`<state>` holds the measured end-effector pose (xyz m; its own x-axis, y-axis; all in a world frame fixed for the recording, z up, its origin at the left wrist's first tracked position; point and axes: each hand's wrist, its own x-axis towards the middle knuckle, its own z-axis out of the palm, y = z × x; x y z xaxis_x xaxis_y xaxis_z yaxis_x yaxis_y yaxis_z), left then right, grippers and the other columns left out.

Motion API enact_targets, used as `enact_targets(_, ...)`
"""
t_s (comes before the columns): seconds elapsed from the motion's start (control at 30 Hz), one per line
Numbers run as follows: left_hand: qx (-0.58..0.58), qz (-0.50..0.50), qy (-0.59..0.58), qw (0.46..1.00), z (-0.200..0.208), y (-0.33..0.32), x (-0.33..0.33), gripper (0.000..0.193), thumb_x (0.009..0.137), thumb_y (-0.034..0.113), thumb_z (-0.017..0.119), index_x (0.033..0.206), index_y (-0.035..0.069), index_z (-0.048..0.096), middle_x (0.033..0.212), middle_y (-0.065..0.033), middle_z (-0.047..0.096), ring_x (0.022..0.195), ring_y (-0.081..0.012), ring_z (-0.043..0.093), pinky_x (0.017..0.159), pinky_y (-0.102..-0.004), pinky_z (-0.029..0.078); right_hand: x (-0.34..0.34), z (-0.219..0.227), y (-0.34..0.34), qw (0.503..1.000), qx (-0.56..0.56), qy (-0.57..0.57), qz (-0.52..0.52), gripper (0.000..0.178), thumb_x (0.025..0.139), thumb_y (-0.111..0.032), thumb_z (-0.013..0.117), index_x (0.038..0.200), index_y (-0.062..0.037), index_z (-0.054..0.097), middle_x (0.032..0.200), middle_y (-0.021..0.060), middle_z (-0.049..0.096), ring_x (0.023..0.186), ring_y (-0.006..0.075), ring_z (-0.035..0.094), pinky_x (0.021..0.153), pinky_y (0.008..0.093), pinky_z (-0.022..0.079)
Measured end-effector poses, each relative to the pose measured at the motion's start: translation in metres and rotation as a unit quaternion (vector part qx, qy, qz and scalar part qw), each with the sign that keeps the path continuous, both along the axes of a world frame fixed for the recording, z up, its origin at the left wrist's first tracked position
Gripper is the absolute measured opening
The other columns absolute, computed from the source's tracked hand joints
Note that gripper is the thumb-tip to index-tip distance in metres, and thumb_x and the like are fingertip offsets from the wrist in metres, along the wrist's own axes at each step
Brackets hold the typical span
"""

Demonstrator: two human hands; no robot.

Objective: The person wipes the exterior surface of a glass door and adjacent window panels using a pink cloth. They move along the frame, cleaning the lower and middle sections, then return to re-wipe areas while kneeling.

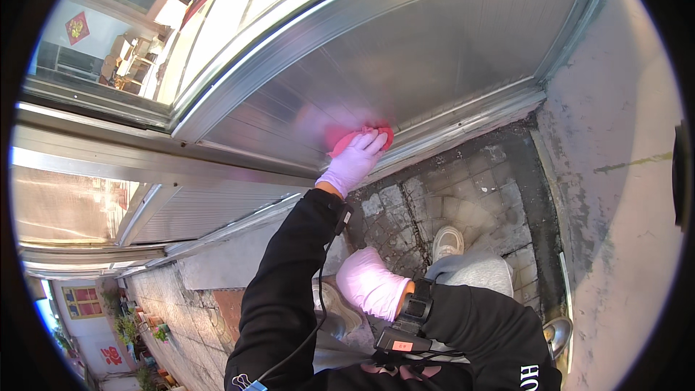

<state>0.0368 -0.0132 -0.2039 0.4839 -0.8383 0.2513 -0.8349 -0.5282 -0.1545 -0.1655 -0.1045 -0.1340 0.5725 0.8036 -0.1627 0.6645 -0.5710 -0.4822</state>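
Clearly, red cloth held beneath left grip, against panel; right grip: can't tell.

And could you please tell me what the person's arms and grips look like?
The left grip and right grip wear pale pink gloves. Both sleeves are black; the right one bears white lettering. A small black device and cable sit along the left sleeve; a dark band circles the right wrist.
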Motion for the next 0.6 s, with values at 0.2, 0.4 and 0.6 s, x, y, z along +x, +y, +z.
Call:
enact_targets(0.2,0.099,0.047,0.166,0.98,-0.003,0.005,-0.006,0.031,0.084,0.017,0.062,0.114,0.015,0.07,0.126,-0.0081,0.059,0.118,-0.0293,0.055,0.097,-0.0408,0.048,0.007,-0.004,-0.015,0.99,0.034,0.137,-0.002,0.013,0.071,-0.016,0.066,0.071,-0.0072,0.075,0.067,0.014,0.067,0.065,0.0319,0.068,0.052,0.0429,0.048)
enact_targets(0.4,-0.239,0.045,-0.168,0.955,0.15,0.008,-0.011,0.036,0.081,-0.003,0.073,0.115,0.011,0.071,0.122,-0.0129,0.059,0.111,-0.033,0.058,0.092,-0.04,0.053,0.024,0.0,-0.012,0.997,0.028,0.077,-0.004,0.014,0.071,-0.014,0.067,0.073,-0.0045,0.076,0.07,0.0166,0.069,0.068,0.0345,0.069,0.055,0.0442,0.052)
enact_targets(0.6,-0.256,0.031,-0.251,0.933,0.191,-0.023,0.006,0.036,0.078,0.002,0.076,0.112,0.012,0.073,0.119,-0.0079,0.059,0.106,-0.0279,0.056,0.087,-0.037,0.051,0.042,0.01,0.002,0.987,-0.106,0.122,0.001,0.029,0.072,-0.028,0.079,0.098,-0.0159,0.08,0.096,0.0002,0.076,0.094,0.023,0.073,0.068,0.036,0.056)
